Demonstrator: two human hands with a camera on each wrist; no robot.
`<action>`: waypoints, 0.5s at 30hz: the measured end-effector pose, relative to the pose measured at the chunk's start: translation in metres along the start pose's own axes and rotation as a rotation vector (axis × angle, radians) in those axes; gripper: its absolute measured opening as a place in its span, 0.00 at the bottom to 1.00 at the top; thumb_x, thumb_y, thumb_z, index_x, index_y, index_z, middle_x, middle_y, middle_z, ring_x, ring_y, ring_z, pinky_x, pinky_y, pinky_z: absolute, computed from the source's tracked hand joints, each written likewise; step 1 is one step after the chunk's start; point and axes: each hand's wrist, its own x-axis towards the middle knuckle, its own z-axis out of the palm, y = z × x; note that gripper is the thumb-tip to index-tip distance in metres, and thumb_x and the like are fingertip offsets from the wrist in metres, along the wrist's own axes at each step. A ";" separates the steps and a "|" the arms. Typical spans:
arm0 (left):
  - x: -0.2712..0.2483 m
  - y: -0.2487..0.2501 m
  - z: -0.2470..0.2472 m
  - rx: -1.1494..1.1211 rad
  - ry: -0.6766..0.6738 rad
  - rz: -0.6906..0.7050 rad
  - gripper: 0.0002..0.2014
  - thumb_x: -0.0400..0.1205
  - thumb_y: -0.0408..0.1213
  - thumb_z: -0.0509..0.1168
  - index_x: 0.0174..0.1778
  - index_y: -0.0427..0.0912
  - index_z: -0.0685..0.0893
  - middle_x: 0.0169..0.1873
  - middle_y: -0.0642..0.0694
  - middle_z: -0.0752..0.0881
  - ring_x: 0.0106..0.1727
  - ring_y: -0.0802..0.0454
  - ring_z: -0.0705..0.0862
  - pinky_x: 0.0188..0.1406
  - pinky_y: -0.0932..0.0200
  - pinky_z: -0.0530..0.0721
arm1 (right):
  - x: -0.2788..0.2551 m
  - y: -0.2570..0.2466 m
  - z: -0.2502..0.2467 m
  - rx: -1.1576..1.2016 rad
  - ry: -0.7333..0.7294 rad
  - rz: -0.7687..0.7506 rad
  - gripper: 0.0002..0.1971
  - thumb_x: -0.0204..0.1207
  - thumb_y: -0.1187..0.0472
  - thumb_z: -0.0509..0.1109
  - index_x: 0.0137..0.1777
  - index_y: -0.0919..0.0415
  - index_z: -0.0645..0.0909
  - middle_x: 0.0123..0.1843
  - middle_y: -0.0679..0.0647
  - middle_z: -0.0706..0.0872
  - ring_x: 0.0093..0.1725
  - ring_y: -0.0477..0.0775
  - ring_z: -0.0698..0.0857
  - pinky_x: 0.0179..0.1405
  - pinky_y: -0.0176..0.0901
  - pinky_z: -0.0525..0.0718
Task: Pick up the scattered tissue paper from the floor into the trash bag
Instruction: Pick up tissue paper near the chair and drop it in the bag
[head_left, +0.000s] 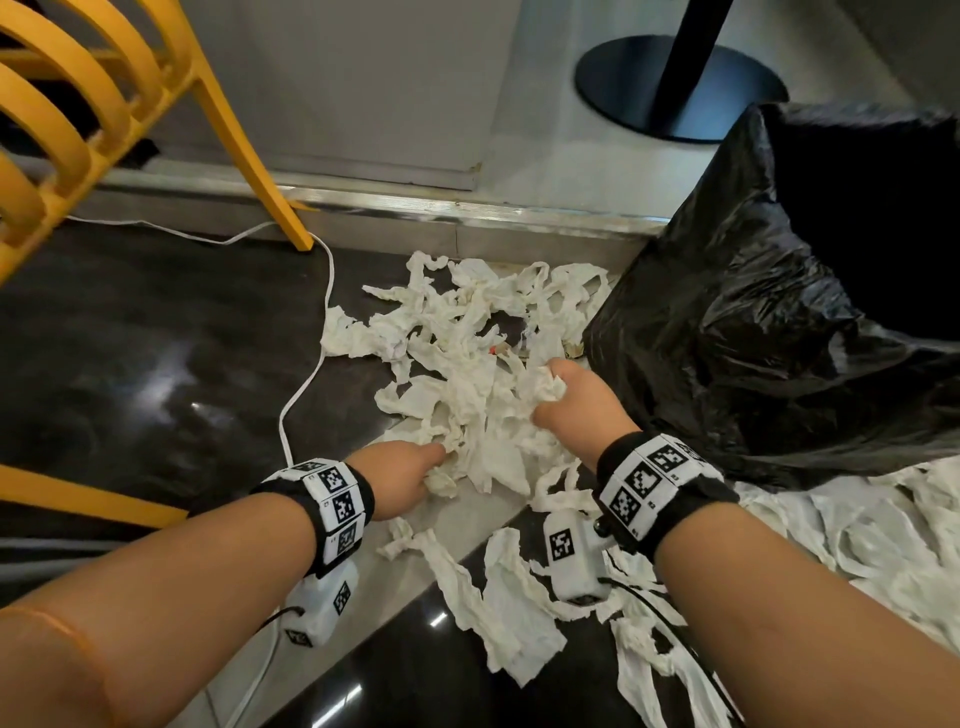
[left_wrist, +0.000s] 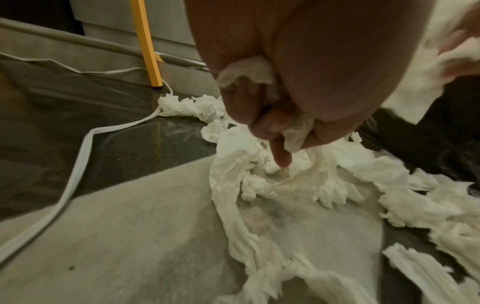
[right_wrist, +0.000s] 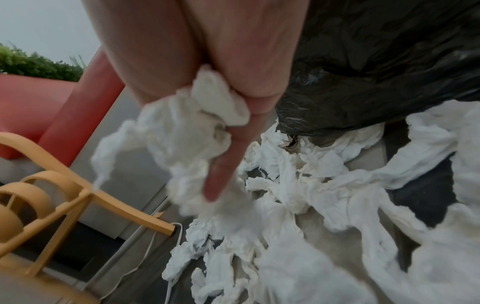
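Observation:
White crumpled tissue paper (head_left: 467, 332) lies scattered over the floor in a loose pile. My left hand (head_left: 410, 475) is at the pile's near edge, its fingers curled round a wad of tissue (left_wrist: 296, 129). My right hand (head_left: 571, 395) is further in, beside the black trash bag (head_left: 779, 312), and grips a bunch of tissue (right_wrist: 182, 131) that trails down to the pile. The trash bag stands at the right with its mouth open upward. More tissue strips (head_left: 498, 597) lie near my wrists and at the far right (head_left: 857, 530).
A yellow chair (head_left: 78, 104) stands at the left, one leg (head_left: 265, 171) close to the pile. A white cable (head_left: 306, 374) runs across the dark floor beside the tissue. A metal threshold strip (head_left: 467, 213) and a black round table base (head_left: 675, 83) lie behind.

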 end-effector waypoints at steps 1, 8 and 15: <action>-0.001 -0.001 0.000 0.010 -0.004 -0.008 0.15 0.81 0.35 0.57 0.64 0.41 0.71 0.54 0.36 0.84 0.54 0.38 0.82 0.41 0.57 0.70 | -0.001 -0.001 0.000 0.030 -0.007 -0.011 0.16 0.69 0.73 0.70 0.51 0.53 0.80 0.45 0.47 0.82 0.37 0.53 0.82 0.36 0.47 0.82; -0.006 -0.004 -0.007 0.042 -0.022 -0.051 0.13 0.81 0.36 0.56 0.61 0.40 0.72 0.54 0.37 0.85 0.51 0.39 0.81 0.40 0.58 0.67 | 0.002 -0.018 -0.009 0.176 0.034 -0.072 0.14 0.75 0.49 0.71 0.37 0.61 0.82 0.30 0.51 0.79 0.29 0.52 0.78 0.34 0.45 0.78; -0.005 -0.011 -0.014 -0.012 -0.037 -0.140 0.09 0.79 0.33 0.56 0.55 0.41 0.72 0.50 0.37 0.84 0.46 0.41 0.80 0.39 0.58 0.69 | 0.007 -0.049 -0.048 0.358 0.142 0.022 0.17 0.75 0.42 0.68 0.38 0.56 0.78 0.29 0.48 0.74 0.29 0.47 0.75 0.28 0.35 0.77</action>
